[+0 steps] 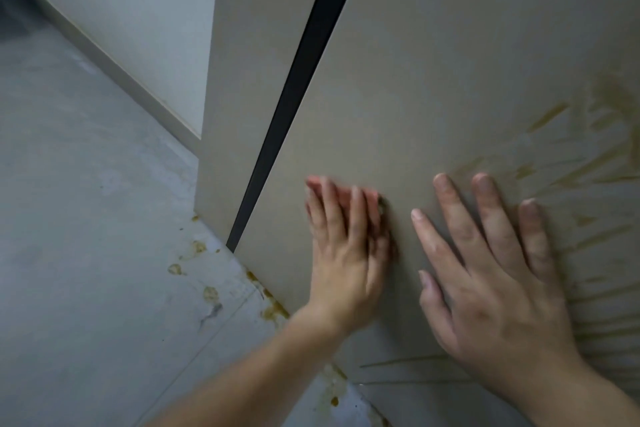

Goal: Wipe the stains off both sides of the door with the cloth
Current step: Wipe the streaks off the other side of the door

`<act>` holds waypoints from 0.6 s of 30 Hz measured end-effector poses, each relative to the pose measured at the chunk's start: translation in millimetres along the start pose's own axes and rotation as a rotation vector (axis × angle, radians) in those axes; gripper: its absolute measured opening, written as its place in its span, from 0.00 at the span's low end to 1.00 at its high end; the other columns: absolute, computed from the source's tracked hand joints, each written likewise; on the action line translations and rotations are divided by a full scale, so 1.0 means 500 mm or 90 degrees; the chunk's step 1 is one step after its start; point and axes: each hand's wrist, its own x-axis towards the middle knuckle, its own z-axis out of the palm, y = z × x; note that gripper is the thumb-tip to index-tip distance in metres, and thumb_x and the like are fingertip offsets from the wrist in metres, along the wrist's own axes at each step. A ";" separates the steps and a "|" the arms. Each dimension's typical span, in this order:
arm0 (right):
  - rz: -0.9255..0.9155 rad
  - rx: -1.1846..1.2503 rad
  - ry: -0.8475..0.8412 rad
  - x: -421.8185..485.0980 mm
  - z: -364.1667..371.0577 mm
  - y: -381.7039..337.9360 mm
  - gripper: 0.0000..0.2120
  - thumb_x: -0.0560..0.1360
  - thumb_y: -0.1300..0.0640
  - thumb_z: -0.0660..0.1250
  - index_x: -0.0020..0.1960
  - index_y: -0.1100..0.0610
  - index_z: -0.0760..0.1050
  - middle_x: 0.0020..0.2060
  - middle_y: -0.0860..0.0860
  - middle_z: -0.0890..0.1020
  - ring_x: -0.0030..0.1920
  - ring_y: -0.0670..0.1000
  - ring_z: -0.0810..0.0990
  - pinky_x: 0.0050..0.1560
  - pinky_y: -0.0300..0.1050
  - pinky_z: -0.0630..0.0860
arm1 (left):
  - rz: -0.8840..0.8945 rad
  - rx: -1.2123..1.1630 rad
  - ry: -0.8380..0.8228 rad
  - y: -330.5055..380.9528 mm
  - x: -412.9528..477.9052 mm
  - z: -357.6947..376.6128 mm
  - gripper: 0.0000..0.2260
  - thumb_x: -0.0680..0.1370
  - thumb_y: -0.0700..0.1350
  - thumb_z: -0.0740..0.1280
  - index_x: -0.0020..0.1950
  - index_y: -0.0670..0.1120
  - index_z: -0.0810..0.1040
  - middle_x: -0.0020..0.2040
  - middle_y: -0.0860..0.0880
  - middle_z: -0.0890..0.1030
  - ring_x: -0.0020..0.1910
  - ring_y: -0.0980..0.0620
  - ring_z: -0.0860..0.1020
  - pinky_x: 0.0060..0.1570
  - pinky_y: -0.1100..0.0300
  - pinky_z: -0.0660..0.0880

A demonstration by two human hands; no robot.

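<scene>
The beige door [415, 80] fills the right of the view, with a black strip [298, 80] along its edge. Brown smeared stains [595, 156] streak its right part. My left hand [346, 253] presses a pink cloth [370, 199] flat against the door low down, fingers straight over it; the cloth's right edge looks soiled brown. My right hand [491, 270] lies flat on the door just to the right, fingers spread, holding nothing.
The grey floor [86, 253] lies to the left, with brown drips [207, 291] near the door's bottom edge. A white wall [138, 10] with a skirting board [131, 80] runs behind the door.
</scene>
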 end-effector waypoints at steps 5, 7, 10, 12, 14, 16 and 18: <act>-0.014 0.019 -0.012 0.011 0.012 -0.023 0.28 0.78 0.51 0.62 0.76 0.58 0.71 0.81 0.58 0.60 0.82 0.60 0.55 0.82 0.60 0.46 | -0.100 -0.019 0.163 -0.026 0.156 -0.037 0.29 0.85 0.51 0.51 0.83 0.39 0.49 0.83 0.33 0.43 0.82 0.34 0.39 0.80 0.42 0.37; -0.032 0.026 -0.038 0.017 0.020 -0.040 0.28 0.78 0.51 0.61 0.77 0.58 0.71 0.81 0.58 0.59 0.82 0.61 0.54 0.82 0.60 0.46 | -0.150 -0.058 0.083 -0.011 0.057 -0.001 0.30 0.87 0.55 0.48 0.84 0.42 0.44 0.83 0.38 0.37 0.82 0.38 0.34 0.80 0.45 0.36; -0.066 0.020 -0.077 0.022 0.032 -0.063 0.28 0.78 0.51 0.61 0.76 0.59 0.71 0.82 0.59 0.58 0.83 0.61 0.53 0.82 0.61 0.45 | -0.249 -0.114 -0.063 0.009 -0.125 0.033 0.31 0.85 0.65 0.43 0.82 0.57 0.32 0.81 0.49 0.28 0.81 0.45 0.29 0.78 0.58 0.31; -0.090 0.007 -0.091 0.023 0.040 -0.068 0.29 0.77 0.52 0.62 0.76 0.60 0.71 0.82 0.60 0.57 0.83 0.61 0.52 0.82 0.61 0.44 | -0.291 -0.131 -0.089 0.000 -0.145 0.037 0.32 0.83 0.67 0.42 0.80 0.60 0.29 0.80 0.54 0.25 0.79 0.49 0.27 0.75 0.64 0.28; -0.099 -0.003 -0.096 0.025 0.045 -0.070 0.30 0.75 0.53 0.64 0.76 0.61 0.71 0.82 0.60 0.57 0.83 0.61 0.52 0.82 0.61 0.43 | -0.346 -0.148 -0.035 -0.033 -0.081 0.024 0.32 0.82 0.65 0.45 0.79 0.59 0.31 0.78 0.55 0.23 0.78 0.54 0.25 0.75 0.61 0.28; -0.105 -0.010 -0.101 0.027 0.049 -0.073 0.31 0.74 0.53 0.64 0.76 0.61 0.71 0.82 0.60 0.56 0.83 0.61 0.51 0.82 0.60 0.43 | -0.447 -0.173 0.061 -0.085 0.007 -0.003 0.32 0.80 0.64 0.46 0.79 0.59 0.34 0.80 0.54 0.27 0.78 0.57 0.26 0.78 0.56 0.30; -0.116 -0.012 -0.112 0.025 0.054 -0.078 0.31 0.74 0.53 0.63 0.76 0.61 0.70 0.82 0.60 0.56 0.83 0.61 0.51 0.82 0.60 0.42 | -0.472 -0.164 0.086 -0.113 0.031 -0.012 0.34 0.79 0.65 0.45 0.81 0.57 0.35 0.82 0.54 0.30 0.79 0.57 0.29 0.78 0.56 0.31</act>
